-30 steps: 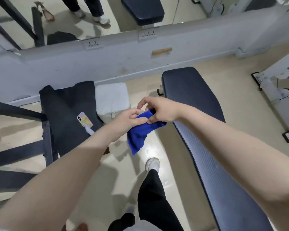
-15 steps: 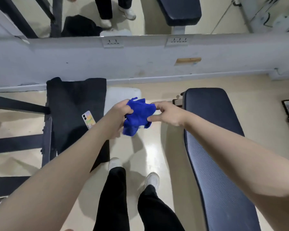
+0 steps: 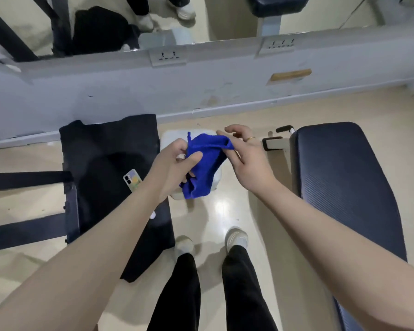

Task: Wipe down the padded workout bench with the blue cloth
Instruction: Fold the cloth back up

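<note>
The blue cloth [image 3: 204, 163] hangs bunched in the air between my hands, above the floor and left of the bench. My left hand [image 3: 175, 163] grips its lower left part with thumb and fingers. My right hand [image 3: 246, 158] pinches its upper right corner, the other fingers spread; a ring shows on one finger. The padded workout bench [image 3: 339, 187] is dark navy and runs from the middle right down to the bottom right corner. Neither hand nor cloth touches it.
A black mat [image 3: 110, 168] lies on the floor at left with a phone [image 3: 132, 180] on it, beside dark metal frame bars [image 3: 29, 180]. A white cushion [image 3: 175, 137] sits under the cloth. A low grey wall [image 3: 153, 91] with sockets runs ahead. My feet [image 3: 236, 237] stand below.
The view has shifted left, so the bench sits further right. My hands have drawn apart slightly and spread the cloth, which now hangs lower from my right fingertips.
</note>
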Tool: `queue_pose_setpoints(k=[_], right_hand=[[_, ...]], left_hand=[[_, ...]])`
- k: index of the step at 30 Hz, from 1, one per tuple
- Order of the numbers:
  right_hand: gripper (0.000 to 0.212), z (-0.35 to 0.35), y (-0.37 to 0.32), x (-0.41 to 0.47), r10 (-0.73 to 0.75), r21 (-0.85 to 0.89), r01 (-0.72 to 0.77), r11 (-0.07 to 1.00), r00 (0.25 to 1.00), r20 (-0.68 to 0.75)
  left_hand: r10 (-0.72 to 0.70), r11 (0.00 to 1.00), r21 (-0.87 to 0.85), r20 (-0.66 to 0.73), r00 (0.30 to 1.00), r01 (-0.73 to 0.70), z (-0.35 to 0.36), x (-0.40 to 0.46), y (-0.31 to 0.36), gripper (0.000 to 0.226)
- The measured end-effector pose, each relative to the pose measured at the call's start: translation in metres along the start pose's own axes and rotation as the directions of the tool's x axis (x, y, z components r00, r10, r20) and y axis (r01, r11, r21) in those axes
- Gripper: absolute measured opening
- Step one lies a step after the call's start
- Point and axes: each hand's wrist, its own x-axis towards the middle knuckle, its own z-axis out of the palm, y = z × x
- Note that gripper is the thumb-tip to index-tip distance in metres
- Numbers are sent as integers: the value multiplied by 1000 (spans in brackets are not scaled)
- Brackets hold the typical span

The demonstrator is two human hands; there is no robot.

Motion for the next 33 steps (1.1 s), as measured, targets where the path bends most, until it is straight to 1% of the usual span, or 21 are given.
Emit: queue_pose_setpoints(k=[2,3,5,7,9,11,13,15,16,17,18,21,23,24,26,28,29,30,31,32,33], right_hand=[[22,-1,1,7,-9,139,10,990,1000,-3],[19,-3,1,11,18,215,-25,976,999,33],[18,-7,0,22,103,355,-142,924,987,126],[17,-13,2,31,159,465,-250,849,961,227],[20,-20,2,39,191,542,-346,766,927,322],[30,-30,3,47,241,598,-437,672,892,382],[25,-39,5,54,261,588,-477,653,871,416],[10,-47,5,58,248,539,-492,684,852,462],[15,-51,5,60,251,505,-490,711,847,469],[28,-57,6,61,264,462,-482,745,848,460],[34,-63,7,62,283,429,-472,771,856,432],[28,-82,14,65,308,325,-436,839,873,378],[32,-92,18,65,332,209,-426,880,868,370],[30,-95,20,65,349,174,-435,884,859,376],[22,-101,23,64,379,180,-488,854,821,427],[23,-109,24,63,404,178,-536,825,780,477],[29,-112,27,63,417,157,-545,823,769,484],[36,-115,30,62,427,128,-543,830,766,481],[40,-116,34,62,442,73,-530,845,768,462],[41,-116,36,61,466,-16,-509,860,774,429],[34,-114,37,60,502,-143,-487,862,779,374]], left_hand=[[33,997,77,-110,993,-24,-2,8,-7,19],[64,992,118,-151,986,-46,-3,12,-10,21],[126,979,188,-231,965,-82,-3,16,-9,23],[116,985,153,-243,963,-80,-3,20,-4,25],[99,979,192,-127,987,-74,-4,24,3,29],[77,946,309,80,994,-98,-6,29,10,24],[-6,947,313,243,970,-73,-6,31,19,20],[-35,954,292,327,944,-66,-1,32,29,19],[-40,958,280,345,938,-62,1,33,31,21],[-47,959,277,355,934,-57,3,33,34,25],[-69,955,294,355,932,-41,4,33,35,28],[-170,918,394,297,940,42,0,33,31,31],[-176,898,438,262,949,46,1,33,28,38],[-165,889,457,254,953,33,2,33,29,37],[-133,877,480,242,961,0,2,33,30,28],[-112,861,509,231,966,-21,-2,35,27,17],[-109,870,493,214,971,-10,-4,36,25,12],[-115,909,417,172,978,33,-5,36,22,6],[-127,958,270,108,986,94,-4,37,20,4],[-156,986,67,16,988,154,-1,38,19,10],[-200,969,-163,-82,976,185,4,38,20,16]])
